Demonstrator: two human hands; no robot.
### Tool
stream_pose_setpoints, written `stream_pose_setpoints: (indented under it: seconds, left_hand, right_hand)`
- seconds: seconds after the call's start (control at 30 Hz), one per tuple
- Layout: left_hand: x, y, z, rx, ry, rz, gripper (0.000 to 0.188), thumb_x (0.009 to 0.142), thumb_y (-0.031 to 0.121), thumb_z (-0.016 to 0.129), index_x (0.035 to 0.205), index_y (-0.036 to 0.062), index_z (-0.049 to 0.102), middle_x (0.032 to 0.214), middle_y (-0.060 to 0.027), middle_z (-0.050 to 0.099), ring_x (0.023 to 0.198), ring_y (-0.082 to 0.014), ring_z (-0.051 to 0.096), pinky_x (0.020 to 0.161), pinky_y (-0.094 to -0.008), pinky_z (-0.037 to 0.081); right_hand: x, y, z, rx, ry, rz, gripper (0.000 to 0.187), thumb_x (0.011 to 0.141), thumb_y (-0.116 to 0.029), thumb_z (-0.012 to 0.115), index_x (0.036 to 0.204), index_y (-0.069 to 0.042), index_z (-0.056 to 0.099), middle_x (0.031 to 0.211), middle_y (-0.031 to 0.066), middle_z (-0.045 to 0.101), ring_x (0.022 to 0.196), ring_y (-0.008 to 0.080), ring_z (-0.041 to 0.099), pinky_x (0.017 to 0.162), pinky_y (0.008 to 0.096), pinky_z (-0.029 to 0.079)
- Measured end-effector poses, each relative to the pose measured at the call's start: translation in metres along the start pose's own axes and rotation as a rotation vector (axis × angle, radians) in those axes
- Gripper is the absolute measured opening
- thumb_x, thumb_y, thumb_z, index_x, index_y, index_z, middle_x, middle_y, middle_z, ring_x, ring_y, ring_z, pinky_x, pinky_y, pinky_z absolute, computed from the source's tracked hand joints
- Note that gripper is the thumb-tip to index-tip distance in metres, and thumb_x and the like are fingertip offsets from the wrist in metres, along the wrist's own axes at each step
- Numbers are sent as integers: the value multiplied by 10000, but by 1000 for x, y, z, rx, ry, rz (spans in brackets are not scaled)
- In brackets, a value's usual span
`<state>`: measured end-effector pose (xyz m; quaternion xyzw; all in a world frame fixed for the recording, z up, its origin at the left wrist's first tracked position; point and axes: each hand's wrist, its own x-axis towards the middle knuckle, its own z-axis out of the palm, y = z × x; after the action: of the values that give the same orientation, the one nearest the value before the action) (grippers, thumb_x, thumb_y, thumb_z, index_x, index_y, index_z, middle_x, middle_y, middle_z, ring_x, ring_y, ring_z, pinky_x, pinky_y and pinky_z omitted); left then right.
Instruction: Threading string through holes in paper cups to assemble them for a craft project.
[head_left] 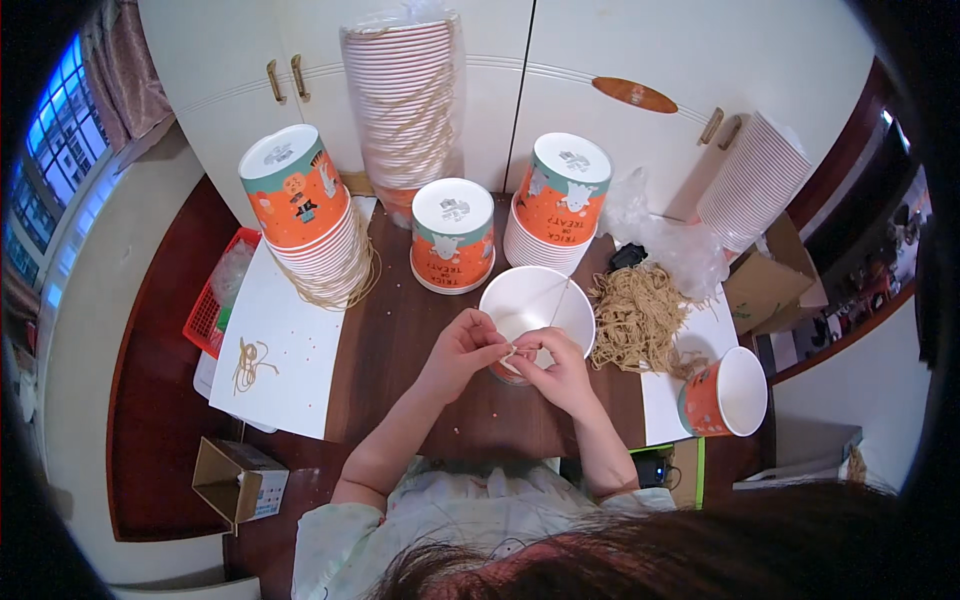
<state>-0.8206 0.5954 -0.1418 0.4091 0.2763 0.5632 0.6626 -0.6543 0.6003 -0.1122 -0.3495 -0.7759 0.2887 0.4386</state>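
My left hand (pixel 464 350) and my right hand (pixel 556 366) meet over the near rim of an open paper bucket (pixel 505 297), white inside and orange outside. Both pinch a thin beige string (pixel 511 353) between the fingertips. Part of the string runs across the bucket's inside to its far right wall. Just right of the bucket lies a tangled heap of beige strings (pixel 640 325). Behind it stand an upside-down orange bucket (pixel 452 245) and a nested stack of such buckets (pixel 565 190). The fingers hide the bucket's front edge.
At left, strings drape over another bucket stack (pixel 300 205); loose strings (pixel 252 365) lie on white board. A tall wrapped stack (pixel 400 100) stands by the cabinet. On the right are a tipped bucket (pixel 722 392), plastic bags (pixel 680 245) and a cardboard box (pixel 770 285).
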Motion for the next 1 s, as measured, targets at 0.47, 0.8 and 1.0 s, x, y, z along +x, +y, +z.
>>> stream_pose_setpoints:
  seconds: [0.47,0.8,1.0]
  left_hand:
    - [-8,14,12,146,109,7,245,755,-6,593,970,43,486,807,-22,575,737,-72,548,648,-199,455]
    - [-12,5,12,836,79,364,114,726,33,632,831,49,592,815,-21,547,606,-60,463,529,-183,357]
    - [-12,0,6,814,146,376,81,754,32,613,824,32,571,761,1,540,600,-37,451,536,-176,360]
  right_hand:
    - [-3,8,4,7,57,47,85,719,-74,648,773,-59,584,693,21,585,628,142,546,652,277,395]
    - [-3,14,3,131,59,102,81,756,-64,616,799,-16,566,683,42,576,639,122,532,618,243,426]
    - [-4,11,0,103,-18,155,90,767,-73,609,804,-13,554,663,46,559,580,110,510,532,237,410]
